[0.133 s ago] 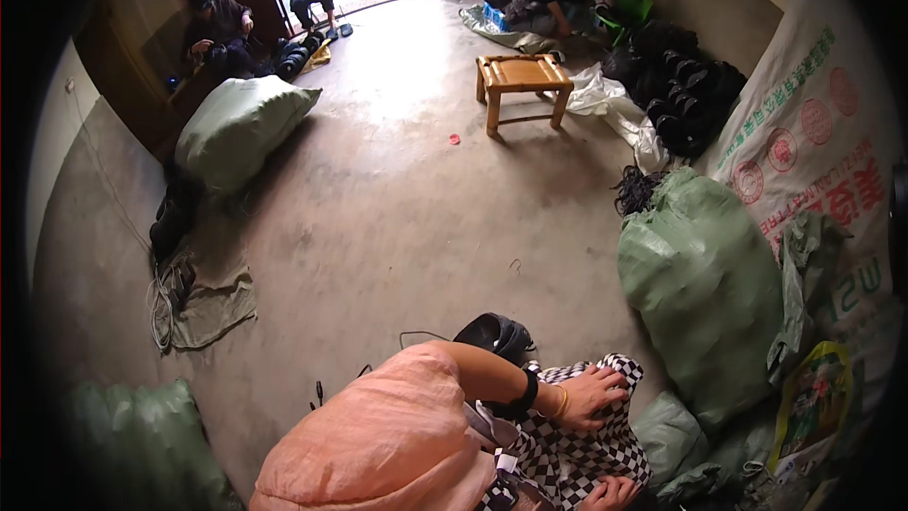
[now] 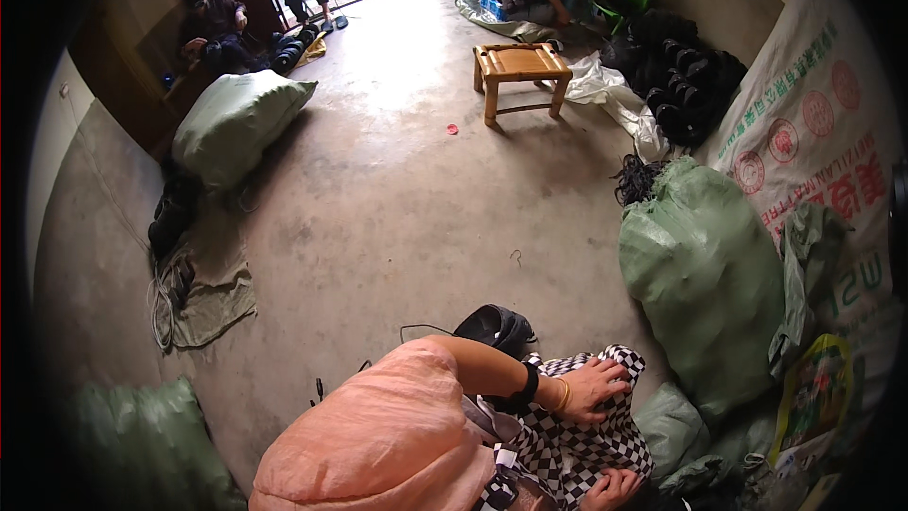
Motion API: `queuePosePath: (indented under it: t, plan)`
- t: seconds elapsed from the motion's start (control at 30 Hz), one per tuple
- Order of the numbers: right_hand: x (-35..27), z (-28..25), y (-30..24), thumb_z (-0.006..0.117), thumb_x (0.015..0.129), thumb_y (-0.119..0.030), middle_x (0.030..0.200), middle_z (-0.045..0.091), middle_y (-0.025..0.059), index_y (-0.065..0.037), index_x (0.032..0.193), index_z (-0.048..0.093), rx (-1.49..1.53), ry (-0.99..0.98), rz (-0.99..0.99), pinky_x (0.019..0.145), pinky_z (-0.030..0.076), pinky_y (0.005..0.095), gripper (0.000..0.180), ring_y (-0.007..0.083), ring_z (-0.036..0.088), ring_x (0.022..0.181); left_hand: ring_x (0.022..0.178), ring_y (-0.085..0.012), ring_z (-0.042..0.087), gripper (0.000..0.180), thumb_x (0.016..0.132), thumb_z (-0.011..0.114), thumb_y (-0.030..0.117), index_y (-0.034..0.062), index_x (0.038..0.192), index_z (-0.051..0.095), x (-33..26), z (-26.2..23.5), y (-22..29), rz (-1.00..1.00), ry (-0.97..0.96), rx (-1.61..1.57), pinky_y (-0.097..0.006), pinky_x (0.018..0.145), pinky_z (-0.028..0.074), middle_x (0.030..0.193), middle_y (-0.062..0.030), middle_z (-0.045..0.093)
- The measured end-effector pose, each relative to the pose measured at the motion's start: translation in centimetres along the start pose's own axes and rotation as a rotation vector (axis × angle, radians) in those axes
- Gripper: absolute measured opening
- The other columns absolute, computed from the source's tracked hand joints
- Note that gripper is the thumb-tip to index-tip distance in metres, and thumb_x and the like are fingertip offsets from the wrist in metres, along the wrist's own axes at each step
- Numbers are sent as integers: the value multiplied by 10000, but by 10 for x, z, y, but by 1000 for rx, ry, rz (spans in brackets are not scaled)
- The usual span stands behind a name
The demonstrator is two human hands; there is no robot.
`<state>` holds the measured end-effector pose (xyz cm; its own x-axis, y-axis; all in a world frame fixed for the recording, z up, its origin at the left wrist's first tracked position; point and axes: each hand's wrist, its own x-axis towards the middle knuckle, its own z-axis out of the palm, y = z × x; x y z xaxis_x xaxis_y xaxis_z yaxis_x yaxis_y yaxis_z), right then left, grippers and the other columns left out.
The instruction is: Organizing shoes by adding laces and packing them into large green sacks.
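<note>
Head view, nearest me: my left hand [image 2: 598, 388] grips a fold of the black-and-white checkered cloth [image 2: 567, 445] across my lap, my right hand [image 2: 613, 489] pinching its lower edge. It looks soft, light and floppy, best gathered by bunched folds. Farther off stand a green sack [image 2: 705, 279] and a wooden stool [image 2: 520, 71].

Bare concrete floor [image 2: 378, 199], wooden stool [image 2: 519, 64], green sacks [image 2: 705, 274].

- The checked cloth [image 2: 567, 445] lies at the near edge of the floor [image 2: 378, 208], just right of the big stuffed sack [image 2: 378, 445].
- The left hand [image 2: 594, 388] rests on the cloth's far end; the right hand [image 2: 613, 489] is at its near end.
- A cap [image 2: 497, 326] sits just behind the cloth.
- A wooden stool [image 2: 520, 71] stands far behind, well apart.
- A full sack [image 2: 705, 284] leans to the right of the cloth.
</note>
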<state>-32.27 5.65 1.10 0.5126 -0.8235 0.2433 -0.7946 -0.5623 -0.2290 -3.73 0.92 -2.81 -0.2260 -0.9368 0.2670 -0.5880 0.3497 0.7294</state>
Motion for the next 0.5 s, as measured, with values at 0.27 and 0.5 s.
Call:
queuePosePath:
  t: [0.27,0.5]
  plan:
    - [17,4,6,593,771,-9,905,577,144,-28,945,674,189,29,-28,781,476,407,193,323,575,875,1141,-356,514,497,794,703,200,43,1236,539,11,-41,-10,84,294,-310,-434,1009,394,1174,-161,555]
    - [47,1,0,583,725,64,828,554,99,-28,835,658,260,61,-48,692,481,383,162,291,578,792,1191,-328,541,813,817,725,503,9,1379,407,71,-253,134,645,461,-703,-481,979,443,1314,-189,527]
